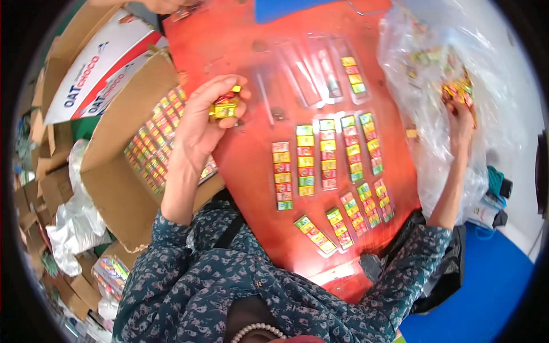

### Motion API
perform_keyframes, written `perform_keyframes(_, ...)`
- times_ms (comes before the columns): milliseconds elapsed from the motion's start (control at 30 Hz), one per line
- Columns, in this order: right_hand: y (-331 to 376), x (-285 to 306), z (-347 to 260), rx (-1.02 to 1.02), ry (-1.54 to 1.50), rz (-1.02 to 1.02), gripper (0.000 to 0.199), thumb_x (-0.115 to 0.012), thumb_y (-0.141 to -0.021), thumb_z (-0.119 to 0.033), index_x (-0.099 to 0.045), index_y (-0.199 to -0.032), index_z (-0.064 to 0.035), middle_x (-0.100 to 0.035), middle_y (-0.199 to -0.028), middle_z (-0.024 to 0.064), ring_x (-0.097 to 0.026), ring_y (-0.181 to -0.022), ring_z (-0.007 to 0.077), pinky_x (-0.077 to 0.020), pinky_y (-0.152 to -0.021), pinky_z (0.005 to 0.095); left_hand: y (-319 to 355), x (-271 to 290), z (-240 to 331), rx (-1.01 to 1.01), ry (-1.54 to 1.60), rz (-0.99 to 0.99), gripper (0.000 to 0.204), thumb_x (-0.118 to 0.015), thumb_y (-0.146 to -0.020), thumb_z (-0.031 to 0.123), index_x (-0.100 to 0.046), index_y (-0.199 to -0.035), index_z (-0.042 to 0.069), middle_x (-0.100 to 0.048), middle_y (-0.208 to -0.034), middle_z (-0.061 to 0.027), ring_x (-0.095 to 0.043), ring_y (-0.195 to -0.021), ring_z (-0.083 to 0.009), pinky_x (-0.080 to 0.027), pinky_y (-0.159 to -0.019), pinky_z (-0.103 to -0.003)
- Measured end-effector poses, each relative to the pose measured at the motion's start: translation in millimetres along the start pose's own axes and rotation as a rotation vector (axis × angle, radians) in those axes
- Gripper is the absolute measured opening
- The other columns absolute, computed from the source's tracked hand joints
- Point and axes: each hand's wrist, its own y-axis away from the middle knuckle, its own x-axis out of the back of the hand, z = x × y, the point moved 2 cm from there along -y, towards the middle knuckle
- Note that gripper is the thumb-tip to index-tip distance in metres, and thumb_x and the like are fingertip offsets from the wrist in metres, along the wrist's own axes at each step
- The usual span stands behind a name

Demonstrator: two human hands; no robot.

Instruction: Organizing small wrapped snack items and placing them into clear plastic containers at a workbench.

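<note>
My left hand (201,111) is raised over the left side of the red table (246,148). Its fingers curl round a few small yellow and red wrapped candies (225,108). At the right, my right hand (461,123) reaches into a large clear plastic bag (426,143), closed on a bunch of similar wrapped candies (459,91). Between the hands, narrow clear trays filled with rows of red, yellow and green candies (328,154) lie on the table. Beyond them are unfilled clear trays (303,80) and one partly filled tray (353,74).
An open cardboard box (111,177) beside my left arm holds many filled trays (163,134). Behind it stands a white and red printed carton (97,66). A blue object (286,8) lies at the far edge. Another person's hand (166,4) shows at the top left. A black bag (452,268) hangs at the right.
</note>
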Motion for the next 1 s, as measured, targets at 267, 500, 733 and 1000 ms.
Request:
perform_keyframes(267, -0.7, -17.8, 56.9, 0.0, 0.085, -0.193, 0.019, -0.054, -0.08, -0.013, -0.065, -0.093, -0.0041, -0.063, -0.085, 0.0207, -0.061, -0.08, 0.033, -0.0455, -0.072, 0.0402, 7.6, 20.9, 7.7, -0.033, 0.035, 0.051, 0.021, -0.055, -0.085, 0.015, -0.057, -0.098, -0.001, -0.06, -0.083, -0.0112, -0.054, -0.062, -0.0138, -0.033, -0.039, -0.017)
perform_keyframes(500, 1.6, -18.5, 49.1, -0.17, -0.335, -0.336, 0.012, -0.058, -0.077, -0.012, -0.061, -0.076, -0.0006, -0.054, -0.063, -0.0026, -0.047, -0.056, 0.007, -0.0356, -0.051, 0.0238, 9.9, 26.9, 2.1, -0.003, 0.084, -0.014, 0.021, -0.051, -0.089, 0.016, -0.055, -0.099, -0.001, -0.057, -0.086, -0.0111, -0.048, -0.062, -0.0111, -0.032, -0.038, -0.015)
perform_keyframes(733, 17.3, 5.3, 19.2, -0.525, -0.853, -0.24, 0.017, -0.064, -0.078, -0.019, -0.06, -0.074, -0.0035, -0.05, -0.056, -0.004, -0.039, -0.046, 0.0026, -0.027, -0.042, 0.0206, 12.0, 9.6, 5.7, -0.001, 0.068, 0.035, 0.018, -0.052, -0.088, 0.014, -0.056, -0.097, -0.001, -0.057, -0.085, -0.0118, -0.048, -0.059, -0.011, -0.032, -0.036, -0.015)
perform_keyframes(1000, 24.4, 27.0, 14.6, -0.403, -1.282, -0.192, 0.012, -0.057, -0.087, -0.016, -0.054, -0.083, -0.0051, -0.041, -0.061, -0.0069, -0.029, -0.045, 0.0008, -0.0191, -0.039, 0.0184, 8.9, 1.9, -0.7, 0.036, 0.061, 0.006, 0.019, -0.052, -0.088, 0.015, -0.056, -0.097, -0.001, -0.056, -0.085, -0.0114, -0.048, -0.059, -0.0108, -0.031, -0.036, -0.015)
